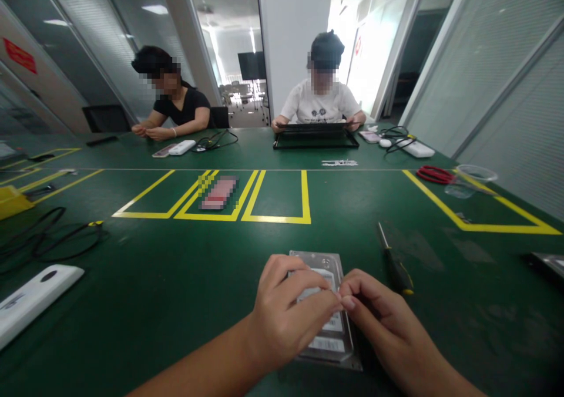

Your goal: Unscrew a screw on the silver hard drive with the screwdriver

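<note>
A silver hard drive (328,332) with a white label lies flat on the green table (176,303) right in front of me. My left hand (286,312) rests over its left side with fingers curled in a pinch. My right hand (383,320) comes in from the right, fingertips pinched against the left hand's fingertips above the drive. Whatever they pinch is too small to make out. A screwdriver (394,262) with a black and yellow handle lies just right of the drive.
Yellow tape boxes (273,218) mark the table ahead. A white device (30,300) and black cables (53,238) lie at the left. Red scissors (434,175) and a clear plastic cup (473,177) sit far right. Two people sit across; one holds a dark tray (315,138).
</note>
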{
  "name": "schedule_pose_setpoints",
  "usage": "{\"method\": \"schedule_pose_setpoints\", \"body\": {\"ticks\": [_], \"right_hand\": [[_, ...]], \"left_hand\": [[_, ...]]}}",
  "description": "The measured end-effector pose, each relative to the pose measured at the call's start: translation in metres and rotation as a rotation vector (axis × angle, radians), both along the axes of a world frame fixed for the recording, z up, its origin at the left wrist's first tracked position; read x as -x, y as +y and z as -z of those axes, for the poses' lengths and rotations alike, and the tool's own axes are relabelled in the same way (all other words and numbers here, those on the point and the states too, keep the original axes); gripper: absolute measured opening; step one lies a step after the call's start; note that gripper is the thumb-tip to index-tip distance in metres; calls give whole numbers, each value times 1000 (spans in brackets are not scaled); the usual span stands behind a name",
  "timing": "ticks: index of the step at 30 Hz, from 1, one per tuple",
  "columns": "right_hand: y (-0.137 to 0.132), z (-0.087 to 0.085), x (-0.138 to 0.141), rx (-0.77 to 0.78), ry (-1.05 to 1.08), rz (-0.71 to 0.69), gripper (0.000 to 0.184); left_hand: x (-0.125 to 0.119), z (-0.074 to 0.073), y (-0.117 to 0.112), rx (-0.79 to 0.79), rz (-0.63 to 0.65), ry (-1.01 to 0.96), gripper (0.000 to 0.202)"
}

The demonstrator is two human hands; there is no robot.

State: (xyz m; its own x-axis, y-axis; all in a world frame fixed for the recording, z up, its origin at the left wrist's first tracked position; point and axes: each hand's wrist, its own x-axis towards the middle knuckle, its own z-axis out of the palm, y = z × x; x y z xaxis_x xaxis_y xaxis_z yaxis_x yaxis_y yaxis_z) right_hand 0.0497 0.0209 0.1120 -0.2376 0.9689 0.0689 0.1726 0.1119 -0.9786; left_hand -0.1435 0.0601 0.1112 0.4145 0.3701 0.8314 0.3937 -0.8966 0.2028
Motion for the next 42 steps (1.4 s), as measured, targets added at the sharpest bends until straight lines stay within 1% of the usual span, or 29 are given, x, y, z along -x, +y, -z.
{"method": "schedule_pose_setpoints", "body": {"ticks": [5,9,15,26,31,35,42], "right_hand": [[0,1,1,35,33,-19,37],[0,1,0,39,50,-23,37],[-1,-1,-1,1,27,-21,36],[0,0,2,21,53,-28,36],[-2,-4,2,-11,19,-12,38],[-2,-6,0,-10,-8,-11,36],[0,-5,-1,-66,-61,-23,32]], "left_hand": [[-2,1,0,-15,5,-52,12],[-3,-1,-1,-15,19,-53,18],[-2,-2,-1,48,57,-28,13],[-2,0,-2,23,46,-72,16],[-1,-3,-2,39,43,-59,11],[0,-2,-1,66,78,-16,13],[0,0,1,127,130,-12,12]]}}
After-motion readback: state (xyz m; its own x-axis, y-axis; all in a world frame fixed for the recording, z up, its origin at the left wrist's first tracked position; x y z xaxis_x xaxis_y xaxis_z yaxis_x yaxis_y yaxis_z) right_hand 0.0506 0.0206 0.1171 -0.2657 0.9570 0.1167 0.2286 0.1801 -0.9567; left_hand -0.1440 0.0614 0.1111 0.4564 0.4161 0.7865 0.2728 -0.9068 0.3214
